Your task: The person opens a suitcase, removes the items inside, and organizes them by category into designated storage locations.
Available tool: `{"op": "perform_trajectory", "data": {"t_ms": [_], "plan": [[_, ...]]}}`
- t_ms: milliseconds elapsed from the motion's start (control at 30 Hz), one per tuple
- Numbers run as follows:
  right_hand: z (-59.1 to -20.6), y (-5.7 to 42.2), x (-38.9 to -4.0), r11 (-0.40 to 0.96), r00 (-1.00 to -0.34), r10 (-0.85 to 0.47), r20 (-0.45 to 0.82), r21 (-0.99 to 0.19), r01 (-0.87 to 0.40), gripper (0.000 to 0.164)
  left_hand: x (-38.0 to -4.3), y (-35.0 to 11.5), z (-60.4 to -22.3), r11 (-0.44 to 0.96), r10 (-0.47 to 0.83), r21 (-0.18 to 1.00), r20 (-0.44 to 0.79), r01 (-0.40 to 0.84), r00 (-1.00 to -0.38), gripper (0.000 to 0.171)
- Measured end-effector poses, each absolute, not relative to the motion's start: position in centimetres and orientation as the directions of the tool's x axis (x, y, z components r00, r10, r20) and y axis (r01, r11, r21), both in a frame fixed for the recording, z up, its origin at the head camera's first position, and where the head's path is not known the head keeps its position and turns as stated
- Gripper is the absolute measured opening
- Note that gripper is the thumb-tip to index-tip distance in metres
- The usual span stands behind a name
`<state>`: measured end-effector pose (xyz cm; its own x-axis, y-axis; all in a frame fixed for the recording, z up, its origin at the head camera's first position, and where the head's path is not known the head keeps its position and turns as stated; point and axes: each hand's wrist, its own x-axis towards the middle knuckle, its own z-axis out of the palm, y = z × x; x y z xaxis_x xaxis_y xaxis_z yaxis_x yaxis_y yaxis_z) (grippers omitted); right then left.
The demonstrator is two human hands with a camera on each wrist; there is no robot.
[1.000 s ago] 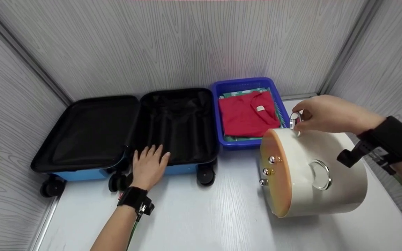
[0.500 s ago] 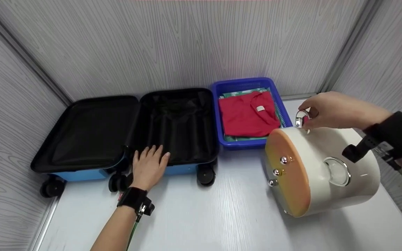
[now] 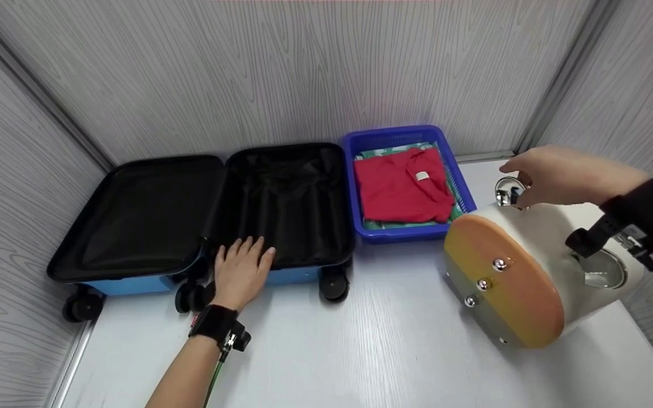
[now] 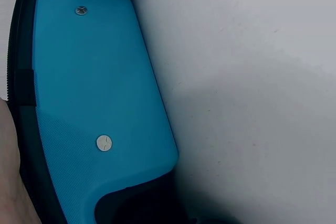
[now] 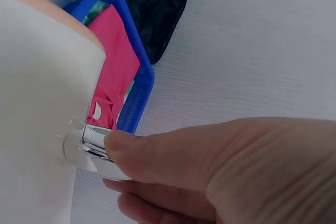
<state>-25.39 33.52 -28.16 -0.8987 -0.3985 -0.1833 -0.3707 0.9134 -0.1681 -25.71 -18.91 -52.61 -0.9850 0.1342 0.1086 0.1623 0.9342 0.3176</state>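
An opened blue suitcase with black lining lies on the white table at left. My left hand rests with fingers spread on the near edge of its right half; in the left wrist view the blue shell shows beside that hand. At right, my right hand pinches a chrome ring handle on top of a white, rounded case. The case's oval face is orange, yellow and grey with three silver knobs. It stands tilted, with a second chrome ring on its side.
A blue plastic basket stands between suitcase and case, against the back wall. In it lies a folded red shirt over green and white cloth. Black caster wheels stick out at the suitcase's near side. Wood-grain panels enclose the table.
My right hand has shifted right, and the case has turned with it, so its coloured face now points more toward me. My left hand has stayed on the suitcase edge.
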Motion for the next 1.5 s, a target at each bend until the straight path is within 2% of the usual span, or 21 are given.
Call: {"op": "perform_trajectory", "data": {"t_ms": [133,367,667,967,1167,1400,1500], "plan": [[-28.1,34.2,-25.6,0.923,-0.908,-0.376,-0.185,-0.153,-0.352,0.064,-25.6,-18.9,-52.6,0.928,0.132,0.335,0.109,0.161,-0.985,0.063],[-28.3,35.0,-25.9,0.921,-0.914,-0.386,-0.126,-0.112,-0.374,0.039,-25.4,-18.9,-52.6,0.926,0.126,0.343,0.112,0.158,-0.986,0.063],[-28.9,35.8,-26.2,0.942,-0.944,-0.328,-0.034,-0.092,-0.324,0.038,-25.2,-19.0,-52.4,0.928,0.117,0.341,0.116,0.151,-0.986,0.062],[-30.2,36.2,-27.8,0.959,-0.954,-0.281,0.107,0.012,-0.281,0.039,-24.7,-19.4,-52.6,0.932,0.098,0.340,0.109,0.129,-0.989,0.064],[-31.0,36.5,-29.1,0.966,-0.952,-0.252,0.173,-0.014,-0.258,0.031,-24.5,-19.5,-52.6,0.938,0.088,0.324,0.127,0.125,-0.988,0.063],[-32.0,36.8,-30.9,0.977,-0.960,-0.180,0.213,-0.071,-0.199,0.038,-24.3,-19.2,-52.8,0.941,0.084,0.315,0.131,0.122,-0.988,0.062],[-32.4,36.9,-31.6,0.981,-0.960,-0.144,0.242,-0.092,-0.170,0.032,-24.3,-19.0,-52.8,0.944,0.084,0.308,0.132,0.121,-0.988,0.061]]}}
